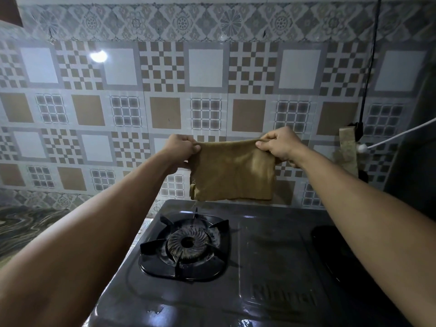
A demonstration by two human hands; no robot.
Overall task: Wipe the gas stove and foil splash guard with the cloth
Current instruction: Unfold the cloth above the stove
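A tan cloth (232, 171) hangs stretched in the air above the back edge of the black gas stove (271, 263). My left hand (180, 148) pinches its upper left corner and my right hand (277, 145) pinches its upper right corner. Behind the cloth stands the patterned foil splash guard (165, 95), covering the wall in tile-like squares. The stove's left burner (187, 244) with its black pan support lies below the cloth. The right burner (330, 239) is mostly hidden by my right forearm.
A marbled countertop (26, 227) lies left of the stove. A black cable (368, 67) hangs down the wall at right, meeting a white cord (401, 134) and a strip of tape (349, 149). A dark surface rises at the far right.
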